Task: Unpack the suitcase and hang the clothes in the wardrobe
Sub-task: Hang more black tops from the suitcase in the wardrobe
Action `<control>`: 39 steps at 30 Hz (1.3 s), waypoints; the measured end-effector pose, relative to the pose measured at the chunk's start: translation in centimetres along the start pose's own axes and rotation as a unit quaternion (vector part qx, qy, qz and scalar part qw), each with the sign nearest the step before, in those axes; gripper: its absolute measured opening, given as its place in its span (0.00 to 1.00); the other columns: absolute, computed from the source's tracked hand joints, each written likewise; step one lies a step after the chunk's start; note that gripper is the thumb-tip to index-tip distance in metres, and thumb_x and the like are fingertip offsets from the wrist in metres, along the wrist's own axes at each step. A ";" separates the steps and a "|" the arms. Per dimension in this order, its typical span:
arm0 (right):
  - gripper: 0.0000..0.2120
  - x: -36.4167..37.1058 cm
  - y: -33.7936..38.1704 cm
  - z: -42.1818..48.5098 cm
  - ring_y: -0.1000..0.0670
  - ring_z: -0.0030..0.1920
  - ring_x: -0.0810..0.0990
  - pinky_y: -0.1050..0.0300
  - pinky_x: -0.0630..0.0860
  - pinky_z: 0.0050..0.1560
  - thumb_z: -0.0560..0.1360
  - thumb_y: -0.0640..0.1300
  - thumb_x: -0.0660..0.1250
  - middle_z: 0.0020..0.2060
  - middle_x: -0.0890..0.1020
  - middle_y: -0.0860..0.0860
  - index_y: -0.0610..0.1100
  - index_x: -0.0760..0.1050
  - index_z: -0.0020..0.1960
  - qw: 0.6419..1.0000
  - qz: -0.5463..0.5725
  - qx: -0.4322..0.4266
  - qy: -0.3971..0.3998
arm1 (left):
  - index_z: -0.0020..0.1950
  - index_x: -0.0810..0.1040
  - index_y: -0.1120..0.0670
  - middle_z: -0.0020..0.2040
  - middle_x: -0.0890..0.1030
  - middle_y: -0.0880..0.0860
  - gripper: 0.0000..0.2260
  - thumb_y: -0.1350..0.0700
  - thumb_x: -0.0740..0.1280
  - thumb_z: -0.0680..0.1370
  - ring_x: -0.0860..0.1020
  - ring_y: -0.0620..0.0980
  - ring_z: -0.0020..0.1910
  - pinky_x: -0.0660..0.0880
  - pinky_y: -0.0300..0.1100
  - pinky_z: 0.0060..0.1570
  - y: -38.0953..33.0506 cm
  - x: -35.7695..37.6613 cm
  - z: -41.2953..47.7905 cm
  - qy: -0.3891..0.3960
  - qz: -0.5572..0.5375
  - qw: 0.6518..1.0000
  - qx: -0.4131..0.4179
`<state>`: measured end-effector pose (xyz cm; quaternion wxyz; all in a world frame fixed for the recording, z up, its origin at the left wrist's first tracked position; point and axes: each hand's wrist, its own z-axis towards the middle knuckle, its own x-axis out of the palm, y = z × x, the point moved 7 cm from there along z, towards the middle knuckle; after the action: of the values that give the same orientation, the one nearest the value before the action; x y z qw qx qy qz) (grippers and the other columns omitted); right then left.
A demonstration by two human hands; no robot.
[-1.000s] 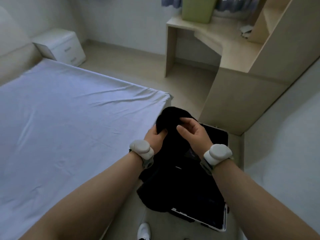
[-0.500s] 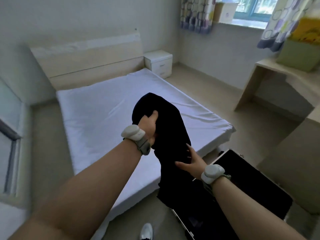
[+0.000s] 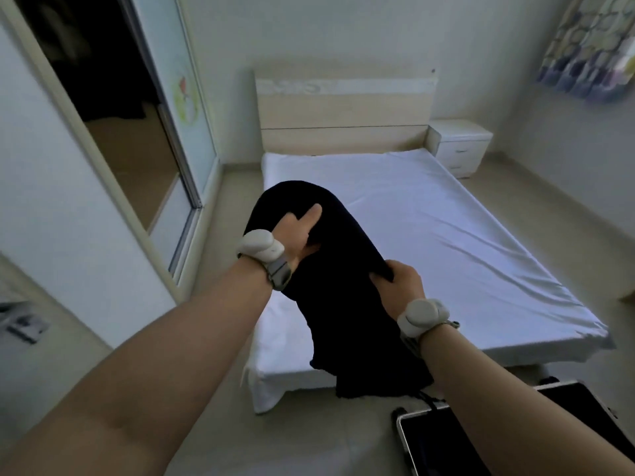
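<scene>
open wardrobe [image 3: 113, 108] far left. left hand [image 3: 298, 231] fingers clenched on top of dark garment [image 3: 343, 286], held up over bed [image 3: 429, 218]; right hand [image 3: 400, 281] pinches its edge lower. suitcase [image 3: 446, 441] bottom right. keep both grips, lift hem clear, find a hanger.

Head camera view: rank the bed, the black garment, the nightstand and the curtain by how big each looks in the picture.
1. bed
2. black garment, held near the camera, so it looks enlarged
3. and 4. nightstand and curtain look alike; the curtain is cut off, so no ranking.
</scene>
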<state>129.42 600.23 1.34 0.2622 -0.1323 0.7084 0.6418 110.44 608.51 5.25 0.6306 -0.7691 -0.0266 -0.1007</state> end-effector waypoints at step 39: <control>0.07 33.5 21.8 24.2 0.50 0.35 0.77 0.52 0.76 0.36 0.80 0.39 0.60 0.35 0.79 0.49 0.43 0.76 0.53 0.936 0.310 -0.049 0.156 | 0.64 0.72 0.60 0.44 0.78 0.55 0.16 0.53 0.63 0.79 0.78 0.52 0.42 0.74 0.47 0.51 -7.2 -37.7 19.1 -0.183 -0.153 0.968 -0.082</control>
<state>95.17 631.95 0.58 -0.0708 -0.0172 0.7135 0.6968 74.72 631.86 1.57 0.5271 -0.8101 -0.2508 -0.0559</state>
